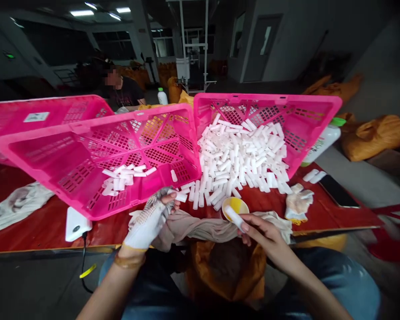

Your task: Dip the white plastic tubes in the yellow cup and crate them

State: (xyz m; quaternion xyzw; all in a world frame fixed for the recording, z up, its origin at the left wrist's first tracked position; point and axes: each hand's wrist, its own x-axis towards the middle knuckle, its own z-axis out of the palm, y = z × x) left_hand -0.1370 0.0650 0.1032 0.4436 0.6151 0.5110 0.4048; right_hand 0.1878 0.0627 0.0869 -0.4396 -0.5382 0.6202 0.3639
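Observation:
My left hand (153, 218), in a white knit glove with bare fingertips, pinches a short white tube (181, 196) at the front lip of the left pink crate (86, 146). That tilted crate holds a small cluster of white tubes (126, 175). My bare right hand (262, 229) grips another white tube (235, 218) just in front of a small yellow dish (235, 206). The right pink crate (306, 118), also tilted, spills a big heap of white tubes (243, 160) onto the red table (36, 226). A beige cloth (200, 226) lies between my hands.
A spare white glove (298, 202) and a dark phone (338, 191) lie at the right. A white bottle with a green cap (323, 140) leans behind the right crate. A white charger with a cable (75, 224) and a rag (16, 204) sit left. A person (120, 89) sits beyond the crates.

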